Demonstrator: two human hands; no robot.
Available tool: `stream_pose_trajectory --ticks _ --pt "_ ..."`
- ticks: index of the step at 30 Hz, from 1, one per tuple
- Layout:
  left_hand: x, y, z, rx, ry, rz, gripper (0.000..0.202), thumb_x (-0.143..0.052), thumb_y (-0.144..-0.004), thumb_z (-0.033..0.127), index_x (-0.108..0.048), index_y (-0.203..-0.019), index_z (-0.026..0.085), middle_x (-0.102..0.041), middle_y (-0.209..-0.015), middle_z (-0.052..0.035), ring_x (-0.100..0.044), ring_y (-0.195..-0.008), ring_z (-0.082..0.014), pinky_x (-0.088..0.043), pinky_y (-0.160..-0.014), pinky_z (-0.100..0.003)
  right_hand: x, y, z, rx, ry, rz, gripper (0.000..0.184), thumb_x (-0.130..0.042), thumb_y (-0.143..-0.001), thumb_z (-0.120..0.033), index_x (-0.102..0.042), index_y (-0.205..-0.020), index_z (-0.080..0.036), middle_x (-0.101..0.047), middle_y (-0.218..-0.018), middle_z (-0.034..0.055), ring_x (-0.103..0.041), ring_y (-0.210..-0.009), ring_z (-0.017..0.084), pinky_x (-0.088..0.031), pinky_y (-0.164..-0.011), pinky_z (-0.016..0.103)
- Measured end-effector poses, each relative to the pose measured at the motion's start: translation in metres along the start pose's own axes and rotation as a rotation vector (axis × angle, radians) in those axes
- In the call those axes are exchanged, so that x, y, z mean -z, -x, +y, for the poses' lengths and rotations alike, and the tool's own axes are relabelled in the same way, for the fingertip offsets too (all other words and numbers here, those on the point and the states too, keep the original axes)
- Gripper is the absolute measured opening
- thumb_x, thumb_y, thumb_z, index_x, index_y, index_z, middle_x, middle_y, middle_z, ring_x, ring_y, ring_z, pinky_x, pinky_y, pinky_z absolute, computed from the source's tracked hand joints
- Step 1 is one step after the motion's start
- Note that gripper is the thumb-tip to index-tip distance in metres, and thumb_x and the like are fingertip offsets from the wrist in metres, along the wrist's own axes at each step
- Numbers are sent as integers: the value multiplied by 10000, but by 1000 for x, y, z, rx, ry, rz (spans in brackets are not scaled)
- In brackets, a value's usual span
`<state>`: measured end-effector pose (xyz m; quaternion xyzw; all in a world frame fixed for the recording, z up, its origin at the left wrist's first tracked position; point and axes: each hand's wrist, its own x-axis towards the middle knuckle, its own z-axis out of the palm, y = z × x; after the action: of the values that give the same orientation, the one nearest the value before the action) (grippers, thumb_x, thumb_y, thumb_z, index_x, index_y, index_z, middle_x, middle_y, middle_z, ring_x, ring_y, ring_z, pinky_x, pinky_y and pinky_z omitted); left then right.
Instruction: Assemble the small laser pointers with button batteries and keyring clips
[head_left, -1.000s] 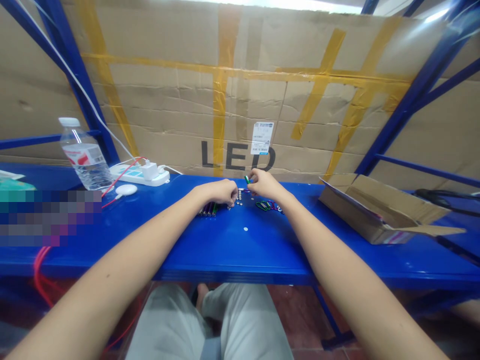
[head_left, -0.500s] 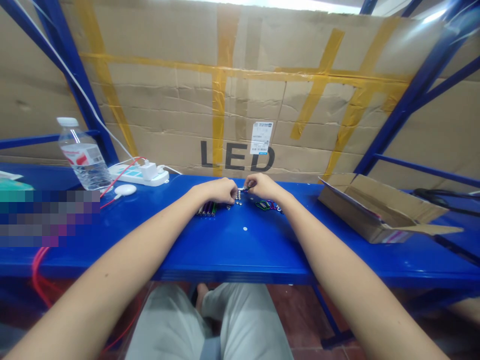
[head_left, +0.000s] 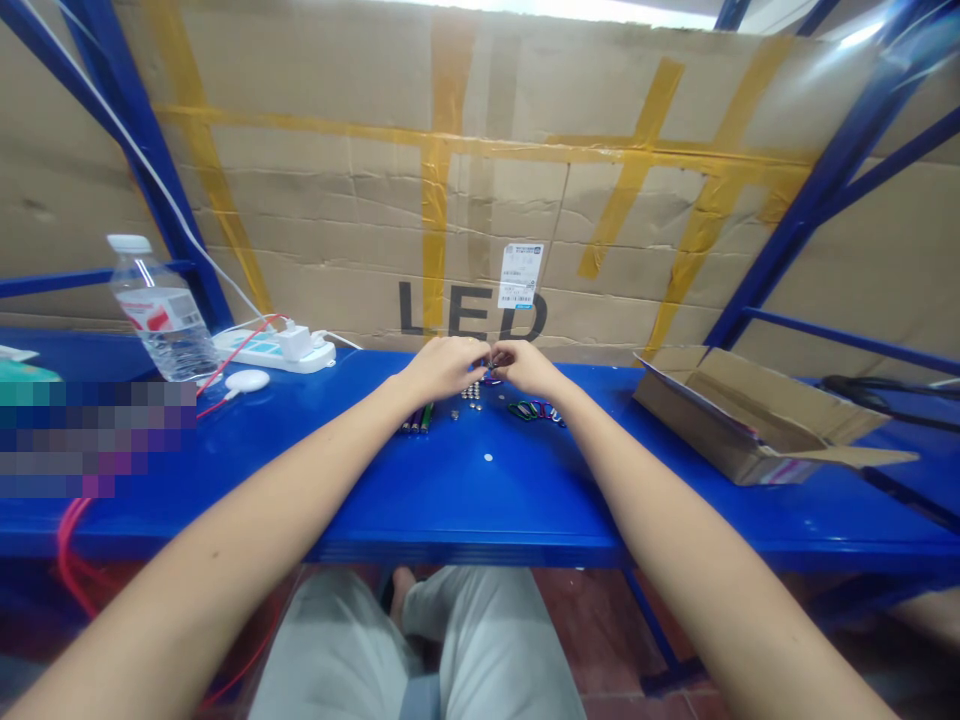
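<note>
My left hand (head_left: pixel 448 366) is closed in a pinch at the back of the blue table. Its fingertips meet those of my right hand (head_left: pixel 520 367), also pinched. Between them is a small, partly hidden piece too small to name, with a bit of purple just below. Under the fingers lie several small round silver pieces (head_left: pixel 471 391), perhaps button cells. Dark slim tubes with shiny ends (head_left: pixel 417 420) rest side by side below my left wrist, partly covered by it. Near my right wrist are several coloured carabiner-like clips (head_left: pixel 534 411).
A blue table (head_left: pixel 480 500) spans the view, with a small white disc (head_left: pixel 488 457) on it. An open cardboard box (head_left: pixel 750 420) stands right. At left are a water bottle (head_left: pixel 161 310), a power strip (head_left: pixel 259 350) and red cable (head_left: pixel 71 530). A large cardboard sheet (head_left: pixel 337 230) closes the back.
My left hand has moved up and right from the silver pieces to meet my right hand. The right hand has shifted slightly; the small piece between the fingers is now mostly hidden.
</note>
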<state>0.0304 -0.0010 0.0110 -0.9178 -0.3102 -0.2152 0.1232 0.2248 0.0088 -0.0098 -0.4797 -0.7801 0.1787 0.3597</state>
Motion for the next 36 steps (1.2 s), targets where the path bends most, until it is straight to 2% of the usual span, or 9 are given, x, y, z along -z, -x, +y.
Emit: stream_pose_trajectory --ticks 22,28,33,36 --pt "-1 0 -2 12 -9 12 238 -526 -942 282 -660 -1113 186 -723 -1069 -76 -662 -963 -219 -467 -777 -299 -1 0 -3 -27 -48 7 164 -560 -659 -60 -615 -779 -158 -648 -725 3 -597 -730 146 -449 -672 240" --pt "-1 0 -1 -20 27 -2 215 -542 -926 288 -702 -1049 214 -720 -1040 -60 -651 -946 -199 -470 -795 -302 1 3 -8 -77 -130 -15 165 -558 -651 -37 -602 -754 -158 -645 -702 1 -605 -708 144 -470 -676 248" --pt "1 -1 -7 36 118 33 233 -525 -889 235 -704 -1034 202 -737 -1014 -53 -653 -915 -193 -468 -792 -297 2 3 -8 -89 -99 6 180 -576 -657 -20 -611 -771 -155 -633 -708 -5 -587 -694 132 -453 -654 234" --pt "0 0 -14 81 113 -38 245 -517 -863 223 -714 -1009 208 -741 -985 -55 -655 -895 -198 -461 -773 -294 2 3 -8 -96 -66 18 198 -573 -654 -3 -616 -778 -152 -627 -715 -3 -580 -696 129 -448 -655 230"
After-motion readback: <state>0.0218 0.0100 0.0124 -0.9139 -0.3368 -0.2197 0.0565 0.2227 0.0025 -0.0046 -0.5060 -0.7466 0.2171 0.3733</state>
